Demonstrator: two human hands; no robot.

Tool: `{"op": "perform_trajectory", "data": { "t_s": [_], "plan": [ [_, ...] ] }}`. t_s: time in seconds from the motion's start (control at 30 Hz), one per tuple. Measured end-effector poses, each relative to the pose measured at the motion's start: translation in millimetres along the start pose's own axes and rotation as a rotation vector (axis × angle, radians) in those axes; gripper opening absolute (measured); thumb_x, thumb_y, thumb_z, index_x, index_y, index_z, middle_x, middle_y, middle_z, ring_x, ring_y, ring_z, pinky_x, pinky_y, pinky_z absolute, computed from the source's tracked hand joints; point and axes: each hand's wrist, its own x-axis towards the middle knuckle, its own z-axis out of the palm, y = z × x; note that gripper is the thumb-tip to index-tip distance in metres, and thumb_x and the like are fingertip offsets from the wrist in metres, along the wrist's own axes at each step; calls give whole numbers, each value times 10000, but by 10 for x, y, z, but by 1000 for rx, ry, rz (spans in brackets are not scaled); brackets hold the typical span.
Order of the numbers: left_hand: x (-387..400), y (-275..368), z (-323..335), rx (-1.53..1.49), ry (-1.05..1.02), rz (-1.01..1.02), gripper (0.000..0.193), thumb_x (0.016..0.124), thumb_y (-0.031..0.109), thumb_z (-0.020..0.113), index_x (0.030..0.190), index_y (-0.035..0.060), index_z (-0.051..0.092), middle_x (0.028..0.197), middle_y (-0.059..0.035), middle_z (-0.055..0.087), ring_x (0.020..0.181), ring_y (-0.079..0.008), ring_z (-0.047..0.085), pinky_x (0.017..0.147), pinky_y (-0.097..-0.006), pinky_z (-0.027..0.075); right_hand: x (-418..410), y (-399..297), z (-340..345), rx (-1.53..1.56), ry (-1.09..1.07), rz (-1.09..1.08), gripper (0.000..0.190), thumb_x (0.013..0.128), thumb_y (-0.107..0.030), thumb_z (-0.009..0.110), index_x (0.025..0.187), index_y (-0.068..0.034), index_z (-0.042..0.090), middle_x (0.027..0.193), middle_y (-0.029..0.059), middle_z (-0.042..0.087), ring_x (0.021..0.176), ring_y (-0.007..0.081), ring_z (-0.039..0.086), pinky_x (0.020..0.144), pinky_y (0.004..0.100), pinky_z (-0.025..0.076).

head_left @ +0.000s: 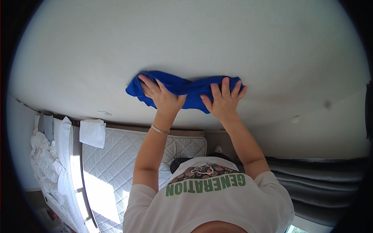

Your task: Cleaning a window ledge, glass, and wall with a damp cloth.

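Observation:
A bunched blue cloth (192,97) lies spread sideways against the pale wall (186,38), with a fold running along its upper part. My left hand (166,97) presses on the cloth's left part, fingers spread and partly tucked under a fold. At the other end, my right hand (223,102) holds the cloth to the wall, its fingers splayed and the outer fingertips at the cloth's right edge. A light bracelet (160,129) circles my left wrist. Both arms reach up and forward.
Below on the left is a striped quilted mattress (125,154) with a folded white cloth (92,132) at its head end. Farther left lies rumpled white bedding (48,163). Dark curtains (317,180) hang at right. Small white fittings, one a wall plate (295,119), sit on the wall.

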Motion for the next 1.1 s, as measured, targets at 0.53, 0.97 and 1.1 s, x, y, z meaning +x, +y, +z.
{"op": "perform_trajectory", "data": {
  "t_s": [0.53, 0.97, 1.1],
  "plan": [
    [318, 354, -695, -377, -358, -63, 199, 675, 78, 692, 789, 68, 529, 924, -62, 589, 869, -187, 534, 790, -337, 371, -256, 313, -696, 637, 20, 251, 448, 718, 30, 709, 1147, -65, 625, 1278, 172, 508, 1069, 252, 546, 866, 370, 477],
    [354, 136, -1108, -1485, -814, -1312, 288, 972, 272, 549, 1112, 20, 565, 944, -50, 651, 834, -113, 629, 738, -232, 510, -645, -373, -798, 2139, -817, 1511, 294, 922, -110, 592, 1195, -8, 551, 1049, 67, 630, 900, 98, 589, 830, 248, 455],
    [263, 115, -1258, -1535, -724, -1394, 329, 976, 257, 534, 1200, 16, 539, 1055, -81, 640, 971, -159, 625, 833, -291, 512, -772, -528, -672, 2073, -1327, 1162, 263, 937, -137, 577, 1175, -24, 563, 978, 37, 645, 888, 101, 591, 855, 261, 454]
  ]
}}
